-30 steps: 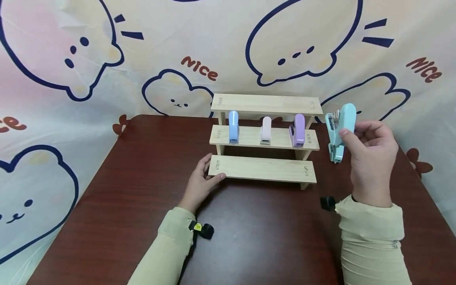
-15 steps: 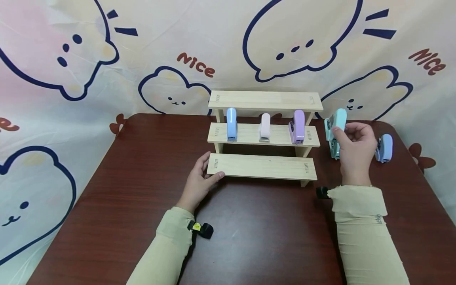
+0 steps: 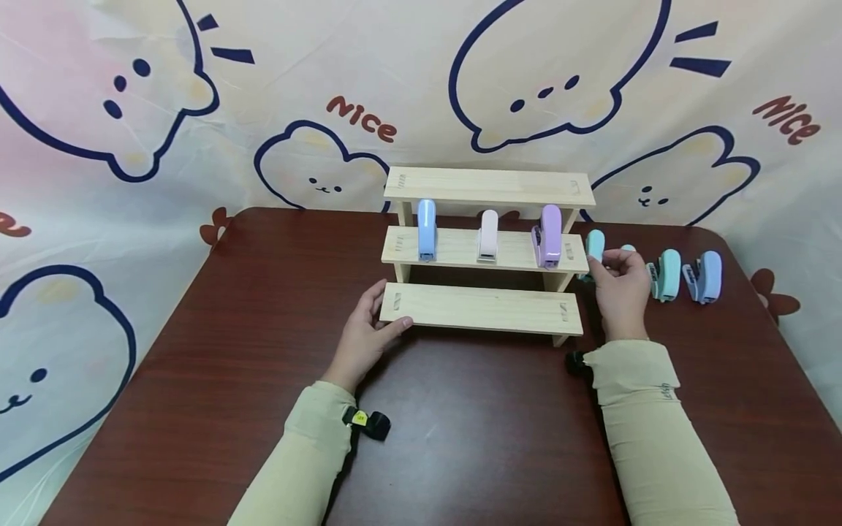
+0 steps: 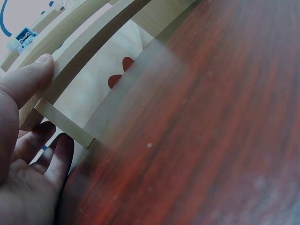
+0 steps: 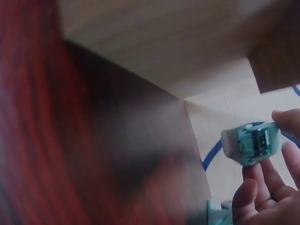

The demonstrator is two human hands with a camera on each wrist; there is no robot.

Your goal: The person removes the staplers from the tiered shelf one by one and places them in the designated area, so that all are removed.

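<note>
My left hand (image 3: 365,330) grips the left end of the lowest step of a wooden tiered rack (image 3: 480,308). In the left wrist view its thumb lies on the step's front edge, with the fingers curled by the end support. Just right of the rack, my right hand (image 3: 621,292) pinches a light teal stapler (image 3: 595,245) between thumb and fingers. The right wrist view shows that stapler's end (image 5: 255,143) facing the camera. Blue (image 3: 427,230), white (image 3: 488,235) and purple (image 3: 550,237) staplers stand on the middle step.
Right of my right hand, a green stapler (image 3: 667,275) and a periwinkle stapler (image 3: 704,277) stand on the brown table (image 3: 460,438). Another teal piece (image 3: 628,248) shows partly behind the hand. A patterned cloth (image 3: 408,73) hangs behind the table.
My right hand has moved left and down with the teal stapler, to beside the rack. The staplers it covered on the right now show. My left hand stays on the rack.
</note>
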